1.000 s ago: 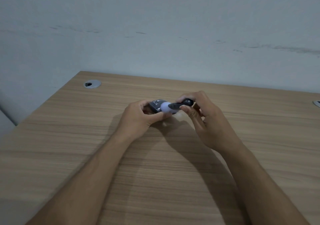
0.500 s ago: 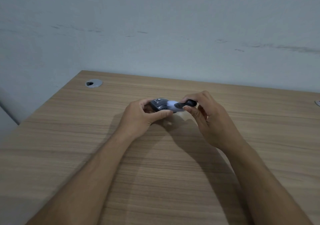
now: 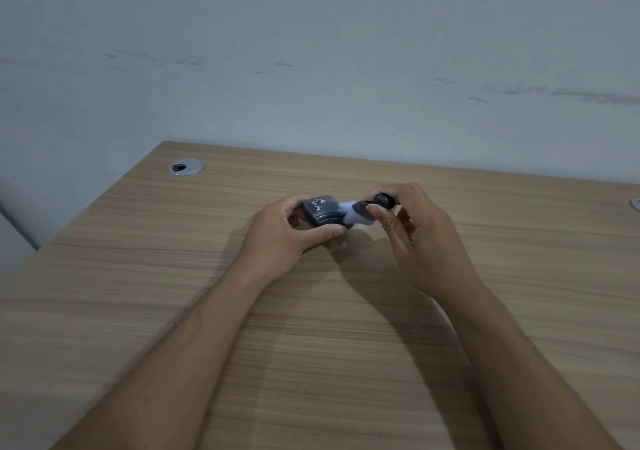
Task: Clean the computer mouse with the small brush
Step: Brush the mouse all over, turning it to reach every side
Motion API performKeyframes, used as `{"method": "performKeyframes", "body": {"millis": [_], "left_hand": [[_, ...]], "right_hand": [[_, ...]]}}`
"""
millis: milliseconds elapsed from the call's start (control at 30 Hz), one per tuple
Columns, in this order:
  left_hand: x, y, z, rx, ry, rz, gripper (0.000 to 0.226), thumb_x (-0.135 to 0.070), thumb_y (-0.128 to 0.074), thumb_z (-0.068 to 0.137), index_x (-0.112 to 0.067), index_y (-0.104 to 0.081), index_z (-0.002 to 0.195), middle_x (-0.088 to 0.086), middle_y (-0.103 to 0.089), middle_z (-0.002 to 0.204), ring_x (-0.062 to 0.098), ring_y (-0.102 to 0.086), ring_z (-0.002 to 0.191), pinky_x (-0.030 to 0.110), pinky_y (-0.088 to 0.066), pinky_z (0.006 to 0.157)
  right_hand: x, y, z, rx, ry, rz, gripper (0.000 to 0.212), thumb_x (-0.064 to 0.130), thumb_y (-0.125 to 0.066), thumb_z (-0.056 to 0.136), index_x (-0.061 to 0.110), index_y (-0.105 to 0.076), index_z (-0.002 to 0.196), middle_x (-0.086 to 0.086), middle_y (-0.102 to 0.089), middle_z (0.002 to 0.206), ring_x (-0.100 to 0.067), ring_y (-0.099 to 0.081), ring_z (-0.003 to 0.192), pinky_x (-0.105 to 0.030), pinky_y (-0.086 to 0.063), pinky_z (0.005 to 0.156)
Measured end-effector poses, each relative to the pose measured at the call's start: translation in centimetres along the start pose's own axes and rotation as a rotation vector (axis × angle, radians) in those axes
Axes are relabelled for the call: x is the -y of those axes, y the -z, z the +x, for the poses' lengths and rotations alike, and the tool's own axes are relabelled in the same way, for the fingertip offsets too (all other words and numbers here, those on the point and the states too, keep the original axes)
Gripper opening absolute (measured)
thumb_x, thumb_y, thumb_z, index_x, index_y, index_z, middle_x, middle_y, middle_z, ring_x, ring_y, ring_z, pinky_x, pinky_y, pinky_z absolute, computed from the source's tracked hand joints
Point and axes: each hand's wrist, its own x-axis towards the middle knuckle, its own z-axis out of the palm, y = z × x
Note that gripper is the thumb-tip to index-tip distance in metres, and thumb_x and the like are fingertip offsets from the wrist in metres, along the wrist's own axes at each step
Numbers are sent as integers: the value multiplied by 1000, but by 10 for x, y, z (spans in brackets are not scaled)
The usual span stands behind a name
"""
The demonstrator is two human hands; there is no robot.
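- Computer mouse (image 3: pixel 320 213): dark, held above the wooden desk (image 3: pixel 173 276), clasped in the left hand (image 3: pixel 287 238).
- Small brush (image 3: pixel 360 212): dark handle pinched in the right hand (image 3: pixel 415 238); pale bristles touched the mouse's 3 o'clock end.
- Right hand lay at 3 o'clock of the mouse.
- Lettering on mouse: pale, blurred, unreadable.
- Cable grommet (image 3: pixel 187 166): grey, at 10 o'clock, well apart.

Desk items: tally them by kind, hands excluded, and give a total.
Mouse: 1, gripped in the left hand
Brush: 1, gripped in the right hand, bristles against the mouse
Grommets: 2, one at the far left, one cut off by the right edge
Total: 4
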Motion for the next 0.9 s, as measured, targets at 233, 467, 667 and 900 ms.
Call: {"method": "performKeyframes", "body": {"millis": [233, 467, 667, 900], "left_hand": [[6, -4, 1, -33, -71, 165, 61, -61, -96, 73, -43, -76, 128, -12, -79, 112, 13, -69, 105, 30, -56, 85], [4, -2, -1, -93, -136, 210, 59, -51, -95, 78, -43, -75, 132, -13, -77, 112, 17, -65, 106, 33, -54, 93], [-2, -6, -2, -94, -168, 298, 55, -44, -95, 81, -42, -71, 131, -22, -71, 113, 10, -58, 108, 29, -49, 91], [-5, -5, -7, -88, -182, 365, 62, -50, -91, 82, -50, -64, 138, -29, -71, 125, 9, -59, 110, 61, -47, 107]], "right_hand": [[24, -8, -2, -36, -87, 186, 15, 24, -65, 112, 24, -72, 126, 10, -74, 109, -14, -63, 75, -12, -44, 71], [6, -11, -1, -114, -187, 97, 8, 27, -65, 111, 28, -70, 117, 10, -72, 99, -10, -60, 73, -17, -42, 70], [27, -14, -1, -82, -159, 251, 15, 29, -62, 113, 25, -73, 123, 10, -75, 98, -7, -61, 69, -13, -44, 65], [7, -11, -1, -194, -241, 79, 9, 29, -65, 112, 26, -72, 117, 14, -69, 92, -10, -60, 70, -13, -40, 67]]}}
